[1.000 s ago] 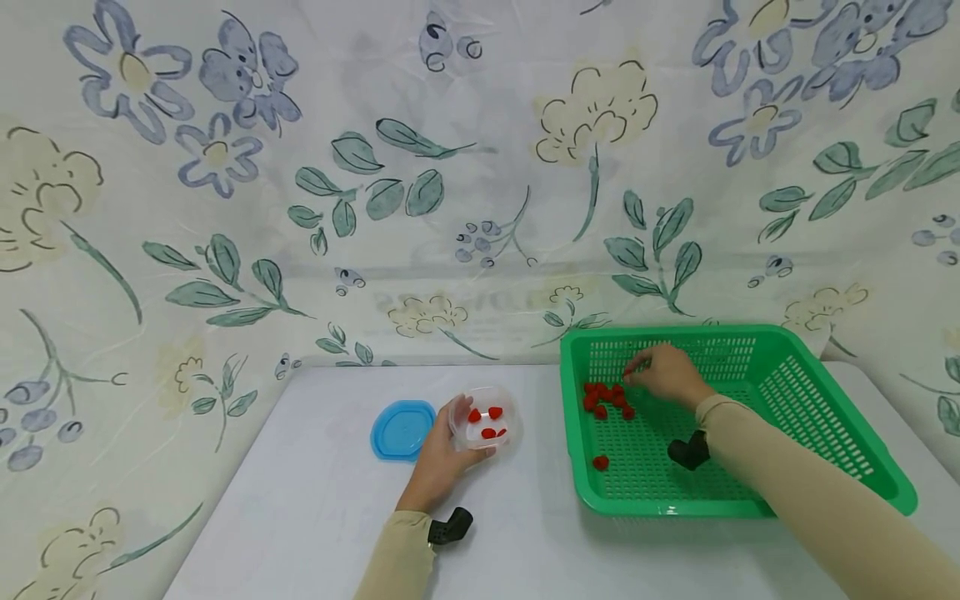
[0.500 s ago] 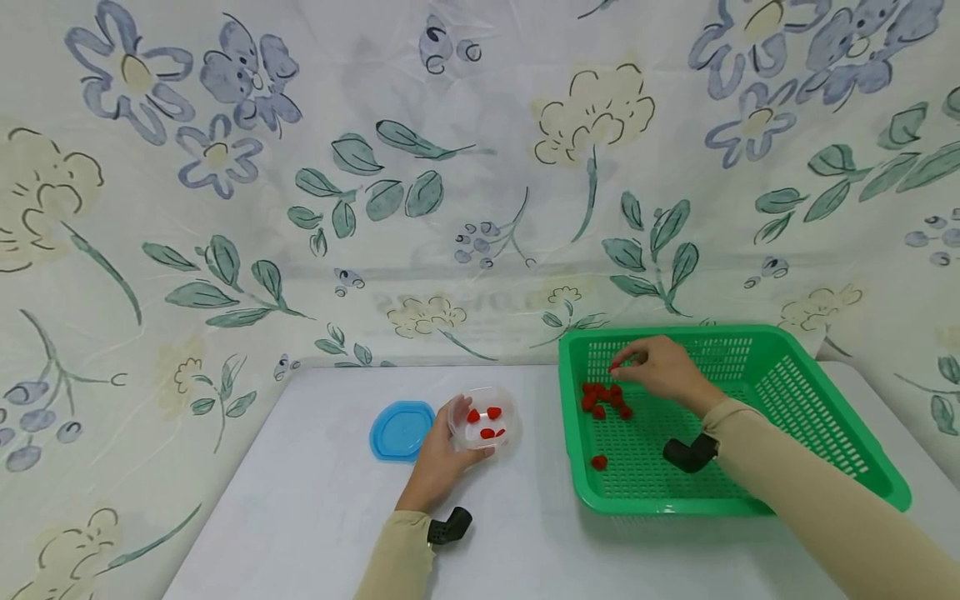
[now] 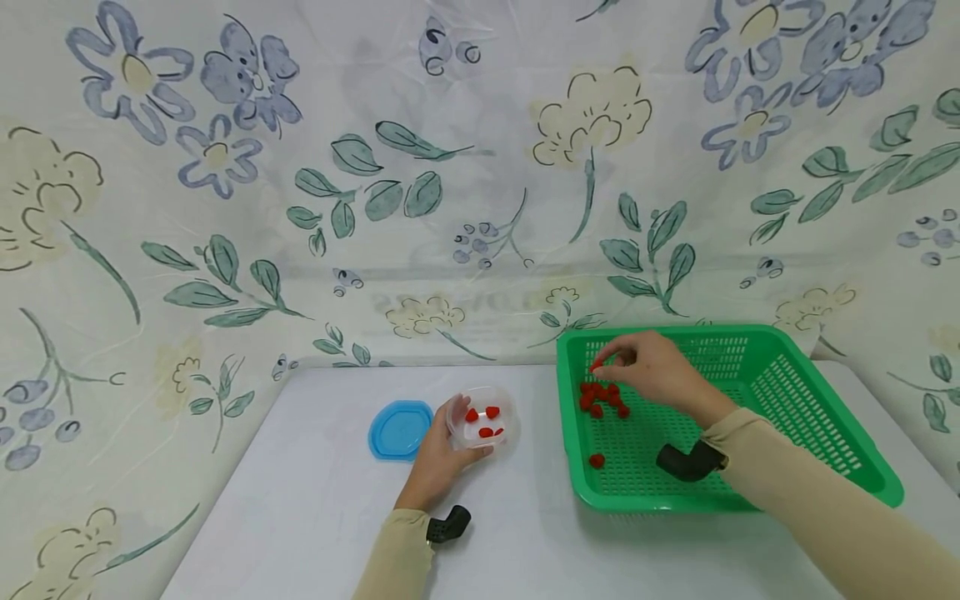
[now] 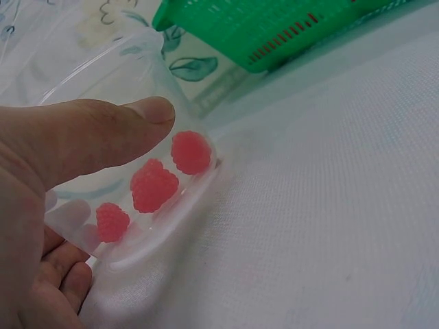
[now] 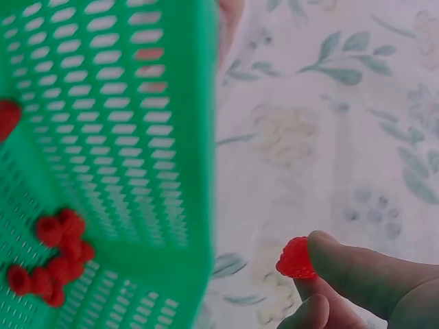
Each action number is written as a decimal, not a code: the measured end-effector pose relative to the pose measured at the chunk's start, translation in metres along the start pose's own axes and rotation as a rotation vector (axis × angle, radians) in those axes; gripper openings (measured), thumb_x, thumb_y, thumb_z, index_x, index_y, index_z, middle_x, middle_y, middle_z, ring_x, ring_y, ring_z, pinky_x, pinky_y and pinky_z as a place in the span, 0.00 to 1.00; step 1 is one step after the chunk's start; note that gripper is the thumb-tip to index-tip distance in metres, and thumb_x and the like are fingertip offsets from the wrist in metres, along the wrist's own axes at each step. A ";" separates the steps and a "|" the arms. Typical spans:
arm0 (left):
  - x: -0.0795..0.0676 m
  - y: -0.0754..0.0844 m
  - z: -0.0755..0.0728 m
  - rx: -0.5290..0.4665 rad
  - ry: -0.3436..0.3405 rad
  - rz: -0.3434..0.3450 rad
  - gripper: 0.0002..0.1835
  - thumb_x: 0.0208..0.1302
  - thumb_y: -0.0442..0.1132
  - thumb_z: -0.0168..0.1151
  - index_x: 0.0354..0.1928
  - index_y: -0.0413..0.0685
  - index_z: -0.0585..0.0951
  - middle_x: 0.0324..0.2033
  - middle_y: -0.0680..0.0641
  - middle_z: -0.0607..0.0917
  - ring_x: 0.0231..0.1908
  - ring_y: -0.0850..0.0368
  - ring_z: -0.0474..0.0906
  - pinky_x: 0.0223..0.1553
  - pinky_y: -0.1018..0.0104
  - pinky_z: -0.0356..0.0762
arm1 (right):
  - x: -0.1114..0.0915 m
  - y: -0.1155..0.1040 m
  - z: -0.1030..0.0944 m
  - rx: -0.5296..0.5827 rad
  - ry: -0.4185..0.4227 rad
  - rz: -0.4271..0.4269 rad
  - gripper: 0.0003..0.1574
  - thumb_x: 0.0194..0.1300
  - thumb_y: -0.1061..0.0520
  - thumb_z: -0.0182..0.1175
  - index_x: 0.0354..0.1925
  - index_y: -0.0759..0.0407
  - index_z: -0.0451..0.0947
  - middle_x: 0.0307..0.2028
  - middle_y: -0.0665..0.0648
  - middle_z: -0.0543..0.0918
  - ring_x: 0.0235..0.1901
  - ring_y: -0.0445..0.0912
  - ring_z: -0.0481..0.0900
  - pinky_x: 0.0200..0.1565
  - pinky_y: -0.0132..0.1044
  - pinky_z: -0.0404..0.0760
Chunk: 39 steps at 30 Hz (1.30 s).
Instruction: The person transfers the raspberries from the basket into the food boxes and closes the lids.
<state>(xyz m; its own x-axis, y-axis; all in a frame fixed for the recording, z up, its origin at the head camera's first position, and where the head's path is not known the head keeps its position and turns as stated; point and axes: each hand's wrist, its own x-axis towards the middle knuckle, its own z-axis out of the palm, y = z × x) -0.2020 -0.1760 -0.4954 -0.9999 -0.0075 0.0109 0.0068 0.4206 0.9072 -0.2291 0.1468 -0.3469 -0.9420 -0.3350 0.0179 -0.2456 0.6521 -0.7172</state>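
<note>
My left hand (image 3: 437, 457) grips a clear plastic cup (image 3: 507, 417) by its side, thumb along the front wall. Several raspberries (image 4: 153, 185) lie at the bottom of the cup. Above the left side of a green basket (image 3: 652, 502), my right hand (image 3: 651, 369) pinches one raspberry (image 5: 296, 258) between thumb and fingers. Below that hand, a cluster of raspberries (image 3: 597, 400) sits in the basket's back left corner. A single raspberry (image 3: 597, 461) lies apart, nearer the basket's front.
A blue lid (image 3: 401, 430) lies on the white table (image 3: 300, 500), left of the cup. Behind the table hangs a flower-printed cloth (image 3: 450, 208). The basket's raised rim stands between my right hand and the cup.
My right hand has risen from the basket's floor and moved left with a raspberry pinched in its fingers. The left hand and the cup have stayed in place.
</note>
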 end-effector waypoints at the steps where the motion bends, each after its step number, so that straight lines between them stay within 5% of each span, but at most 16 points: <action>1: 0.000 0.000 0.000 0.001 0.000 0.000 0.51 0.53 0.42 0.79 0.76 0.53 0.59 0.72 0.48 0.69 0.73 0.43 0.58 0.67 0.37 0.64 | -0.001 -0.003 0.001 0.008 0.003 -0.005 0.15 0.68 0.52 0.65 0.49 0.59 0.85 0.33 0.56 0.81 0.30 0.49 0.72 0.30 0.40 0.72; 10: 0.001 0.000 0.000 -0.009 -0.005 0.004 0.51 0.53 0.42 0.79 0.76 0.51 0.59 0.72 0.48 0.68 0.73 0.43 0.58 0.68 0.37 0.61 | -0.012 -0.025 0.021 0.106 -0.006 -0.047 0.12 0.67 0.53 0.67 0.46 0.57 0.85 0.26 0.55 0.79 0.20 0.46 0.70 0.24 0.39 0.70; 30: 0.004 0.000 0.001 0.012 0.003 -0.018 0.54 0.52 0.41 0.80 0.77 0.50 0.58 0.72 0.47 0.69 0.72 0.42 0.59 0.66 0.35 0.63 | -0.008 -0.055 0.083 0.137 0.080 -0.052 0.07 0.62 0.57 0.71 0.40 0.54 0.87 0.25 0.49 0.76 0.25 0.46 0.69 0.23 0.34 0.67; 39: 0.003 -0.002 0.000 0.017 0.000 0.030 0.52 0.53 0.41 0.79 0.76 0.47 0.58 0.72 0.45 0.69 0.71 0.41 0.61 0.67 0.35 0.61 | -0.004 -0.065 0.111 0.163 0.117 -0.105 0.06 0.63 0.60 0.69 0.40 0.57 0.87 0.23 0.48 0.76 0.21 0.44 0.68 0.20 0.32 0.64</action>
<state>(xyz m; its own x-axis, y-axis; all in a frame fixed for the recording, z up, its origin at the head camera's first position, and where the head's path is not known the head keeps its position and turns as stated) -0.2055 -0.1766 -0.4976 -0.9993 0.0051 0.0382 0.0366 0.4362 0.8991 -0.1839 0.0305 -0.3777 -0.9355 -0.3083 0.1724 -0.3127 0.4961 -0.8100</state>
